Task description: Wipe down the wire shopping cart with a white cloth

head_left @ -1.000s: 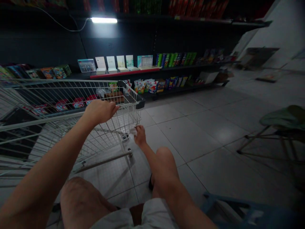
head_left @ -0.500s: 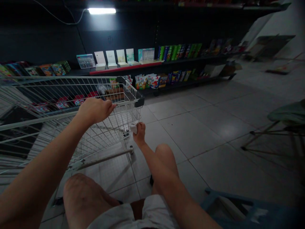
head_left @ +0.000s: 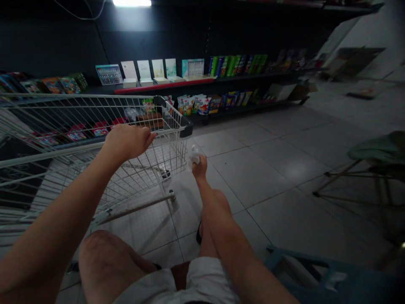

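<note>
Nearest me, my pale shorts [head_left: 205, 274] were cut off by the bottom edge, and a blue stool [head_left: 357, 283] at the near right ran out of view into shadow. My left hand [head_left: 125, 141] was curled over the near top rail of the shopping cart [head_left: 63, 153]; I had the rail gripped, though most of those fingertips were hidden beneath my own knuckles. The cart's left end was cut off too, and through its wires I could hardly make out a dark panel [head_left: 19, 169]. My right hand [head_left: 200, 167] was closed on a crumpled white wad [head_left: 194, 155], just right of the cart's far corner and apart from it. The wad was blurred, so I couldn't tell cloth from paper. Well off to the right, a folding seat [head_left: 376, 148] with greenish fabric faded into the dark. Beyond the cart, its wires partly covered the red packs [head_left: 77, 132] low on the left, while snack bags [head_left: 201, 104] sat in plainer sight under a red-edged shelf [head_left: 164, 85]. Farthest up, the lit tube [head_left: 132, 3] was clipped by the top edge.
</note>
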Demonstrator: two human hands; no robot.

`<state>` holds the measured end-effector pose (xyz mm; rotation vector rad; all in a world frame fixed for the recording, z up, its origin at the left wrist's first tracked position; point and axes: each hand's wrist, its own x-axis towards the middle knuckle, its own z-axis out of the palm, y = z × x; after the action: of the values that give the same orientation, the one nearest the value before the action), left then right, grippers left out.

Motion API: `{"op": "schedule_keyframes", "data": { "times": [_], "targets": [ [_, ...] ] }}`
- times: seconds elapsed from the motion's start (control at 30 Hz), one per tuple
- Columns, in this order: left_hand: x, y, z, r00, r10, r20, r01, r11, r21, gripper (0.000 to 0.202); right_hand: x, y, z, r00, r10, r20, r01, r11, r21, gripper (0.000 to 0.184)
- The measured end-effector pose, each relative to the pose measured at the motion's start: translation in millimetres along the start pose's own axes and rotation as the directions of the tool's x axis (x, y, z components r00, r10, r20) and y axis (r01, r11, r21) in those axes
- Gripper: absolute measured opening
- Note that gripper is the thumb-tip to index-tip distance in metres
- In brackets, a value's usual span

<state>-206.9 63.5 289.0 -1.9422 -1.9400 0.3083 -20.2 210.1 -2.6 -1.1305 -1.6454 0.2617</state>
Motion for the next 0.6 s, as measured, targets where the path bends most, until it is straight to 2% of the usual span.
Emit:
{"op": "schedule_keyframes", "data": {
  "times": [0.07, 0.2, 0.27, 0.33, 0.4, 0.47, 0.53, 0.6],
  "targets": [
    [1.6, 0.5, 0.2, 1.0, 0.001, 0.002, -0.001, 1.0, -0.006, 0.069, -0.7, -3.9, 12.8, 0.999, 0.036, 0.031, -0.036, 0.999, 0.022, 0.013],
    [4.4, 0.4, 0.1, 1.0, 0.028, -0.013, -0.028, 1.0, -0.01, 0.072, -32.6, -20.4, 34.5, 0.994, 0.107, -0.014, -0.106, 0.993, 0.051, 0.02],
    [5.6, 0.4, 0.5, 0.998, 0.046, -0.033, -0.046, 0.999, -0.006, 0.073, -45.4, -22.1, 34.9, 0.991, 0.125, -0.045, -0.121, 0.99, 0.075, 0.023],
    [7.2, 0.7, 0.9, 0.998, 0.045, -0.045, -0.045, 0.999, -0.003, 0.072, -44.3, -17.2, 28.9, 0.989, 0.133, -0.062, -0.126, 0.987, 0.103, 0.021],
    [9.7, 1.2, 1.3, 0.999, 0.035, -0.041, -0.035, 0.999, -0.007, 0.073, -26.9, -8.9, 20.2, 0.983, 0.155, -0.1, -0.142, 0.982, 0.124, 0.016],
    [13.8, 1.6, 2.0, 0.999, 0.034, -0.032, -0.035, 0.999, -0.019, 0.074, 2.6, -1.2, 12.6, 0.98, 0.152, -0.128, -0.136, 0.983, 0.123, 0.014],
    [19.8, 1.5, 3.6, 0.999, 0.034, -0.027, -0.035, 0.999, -0.035, 0.074, 35.1, 3.5, 8.3, 0.994, 0.074, -0.075, -0.066, 0.993, 0.101, 0.017],
    [27.8, 1.1, 6.2, 0.999, 0.026, -0.029, -0.027, 0.998, -0.053, 0.072, 61.4, 5.1, 6.7, 0.998, -0.045, 0.039, 0.042, 0.997, 0.069, 0.025]
  ]
}}
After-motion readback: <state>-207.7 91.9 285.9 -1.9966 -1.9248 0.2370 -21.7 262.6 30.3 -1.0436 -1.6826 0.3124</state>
